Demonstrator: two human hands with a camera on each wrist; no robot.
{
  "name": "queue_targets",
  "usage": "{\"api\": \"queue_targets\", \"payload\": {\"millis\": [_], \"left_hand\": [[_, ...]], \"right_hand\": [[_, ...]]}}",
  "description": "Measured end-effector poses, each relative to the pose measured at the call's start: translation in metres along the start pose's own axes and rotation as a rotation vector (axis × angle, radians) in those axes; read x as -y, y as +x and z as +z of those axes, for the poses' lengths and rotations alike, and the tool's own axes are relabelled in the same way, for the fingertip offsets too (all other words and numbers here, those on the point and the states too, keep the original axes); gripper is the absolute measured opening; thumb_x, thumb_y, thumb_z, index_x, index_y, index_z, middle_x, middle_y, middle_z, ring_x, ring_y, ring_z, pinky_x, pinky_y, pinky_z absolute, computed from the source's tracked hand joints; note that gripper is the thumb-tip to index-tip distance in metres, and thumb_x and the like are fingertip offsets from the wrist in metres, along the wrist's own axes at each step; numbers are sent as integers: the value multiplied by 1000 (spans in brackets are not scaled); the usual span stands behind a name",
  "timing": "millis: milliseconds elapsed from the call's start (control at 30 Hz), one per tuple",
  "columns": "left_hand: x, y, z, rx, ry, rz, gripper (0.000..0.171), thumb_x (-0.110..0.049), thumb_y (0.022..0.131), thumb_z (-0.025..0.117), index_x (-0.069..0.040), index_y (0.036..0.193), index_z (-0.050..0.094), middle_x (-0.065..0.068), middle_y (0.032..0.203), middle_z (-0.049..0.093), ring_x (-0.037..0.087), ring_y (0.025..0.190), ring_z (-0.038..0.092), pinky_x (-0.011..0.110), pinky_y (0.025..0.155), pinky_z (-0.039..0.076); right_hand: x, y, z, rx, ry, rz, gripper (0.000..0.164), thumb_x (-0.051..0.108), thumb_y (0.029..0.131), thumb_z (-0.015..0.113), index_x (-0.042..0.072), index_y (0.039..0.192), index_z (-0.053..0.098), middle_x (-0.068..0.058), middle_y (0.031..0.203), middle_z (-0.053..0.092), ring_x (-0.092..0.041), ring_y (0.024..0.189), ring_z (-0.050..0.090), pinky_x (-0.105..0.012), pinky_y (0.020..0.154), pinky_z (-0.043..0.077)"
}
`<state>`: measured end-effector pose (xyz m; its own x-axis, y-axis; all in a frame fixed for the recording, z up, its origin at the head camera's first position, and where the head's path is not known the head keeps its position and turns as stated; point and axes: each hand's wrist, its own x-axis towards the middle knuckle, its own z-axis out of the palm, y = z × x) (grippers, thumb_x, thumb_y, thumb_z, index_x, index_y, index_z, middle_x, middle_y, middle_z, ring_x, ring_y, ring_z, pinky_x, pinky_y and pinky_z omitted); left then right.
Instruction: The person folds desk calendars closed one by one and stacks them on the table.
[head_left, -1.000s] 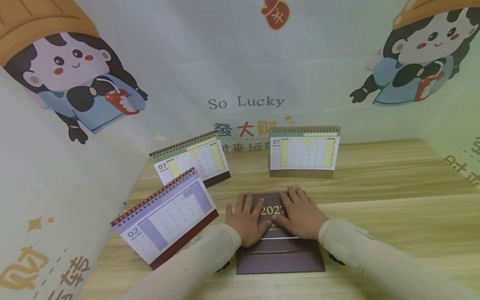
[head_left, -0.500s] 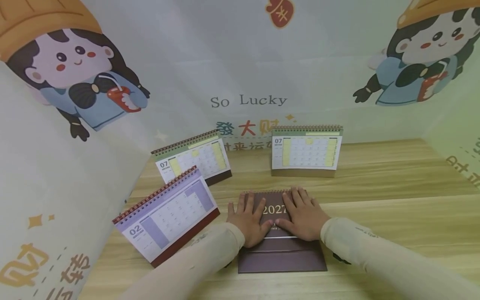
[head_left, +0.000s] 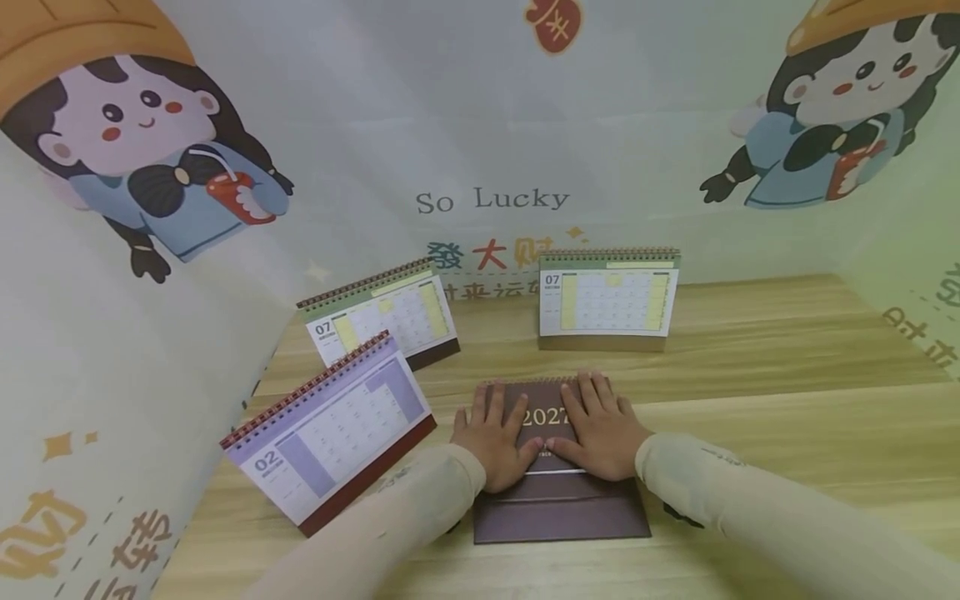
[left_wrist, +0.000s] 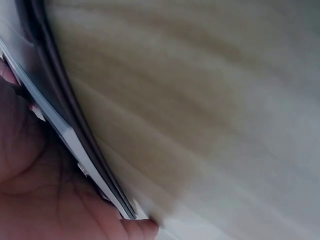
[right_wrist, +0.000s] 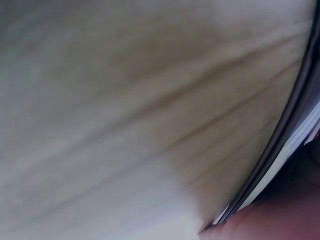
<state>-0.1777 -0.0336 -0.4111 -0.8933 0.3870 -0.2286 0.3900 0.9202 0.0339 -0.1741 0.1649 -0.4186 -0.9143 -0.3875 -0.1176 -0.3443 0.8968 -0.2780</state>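
Observation:
A dark maroon desk calendar point(head_left: 561, 517) marked 2027 lies flat on the wooden table, its wire binding at the far edge. My left hand point(head_left: 495, 437) rests on its left half, fingers straight and spread toward the binding. On the right half my right hand point(head_left: 603, 429) lies the same way, palm down, the two thumbs nearly meeting below the gold number. In the left wrist view the calendar's side edge point(left_wrist: 75, 140) shows white pages between dark covers, with my palm over it. The right wrist view shows the opposite edge point(right_wrist: 270, 160) under my right hand.
A purple calendar point(head_left: 337, 433) showing 02 stands at the left, partly in front of a green-topped calendar point(head_left: 397, 312) showing 07. Another green-topped calendar point(head_left: 607, 300) stands behind the flat one. A printed cloth backdrop point(head_left: 480, 125) encloses the wooden table point(head_left: 787, 417) at the back and sides.
The view shifts slightly with the head. Both hands stay spread on the maroon calendar, and the standing calendars keep their places.

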Motion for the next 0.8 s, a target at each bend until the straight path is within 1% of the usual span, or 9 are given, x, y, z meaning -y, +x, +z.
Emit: {"api": "queue_targets", "payload": {"millis": [100,200,333,567,700,800], "left_hand": [[-3,-5,-8,5,7,3,67,-57,103,28,-19,159,24,16,164,11,37,149,8,54,114,24],[-4,-7,-10,6,29,13,67,-56,104,28,-18,159,24,18,164,12,38,149,10,49,115,25],[-4,-6,-12,15,65,20,67,-56,104,27,-17,159,24,19,163,13,40,148,10,44,116,24],[-1,1,-4,22,92,24,68,-57,104,26,-17,159,24,20,163,12,41,148,9,44,116,23],[0,2,-1,22,92,22,69,-58,104,21,-17,160,20,20,164,8,41,149,6,44,117,23],[0,2,-3,20,82,22,69,-58,103,22,-18,160,21,20,164,8,41,148,6,45,116,24]], "right_hand": [[0,0,0,3,8,-6,83,55,102,41,-5,154,21,-32,159,4,-47,147,-3,-68,111,14],[1,0,-1,8,19,-15,83,55,102,42,-6,154,21,-33,159,4,-48,146,-3,-67,111,14],[0,1,-1,5,14,-18,83,54,102,42,-7,154,21,-34,158,4,-49,146,-4,-66,112,14],[-2,4,4,13,-5,-17,85,57,101,40,-6,155,20,-33,159,3,-48,146,-5,-64,113,14],[-3,5,5,19,-4,-12,86,58,101,41,-5,155,19,-32,159,3,-47,146,-5,-63,113,14],[-4,5,3,21,6,-11,86,59,100,40,-5,155,19,-32,159,2,-47,146,-6,-64,113,14]]}}
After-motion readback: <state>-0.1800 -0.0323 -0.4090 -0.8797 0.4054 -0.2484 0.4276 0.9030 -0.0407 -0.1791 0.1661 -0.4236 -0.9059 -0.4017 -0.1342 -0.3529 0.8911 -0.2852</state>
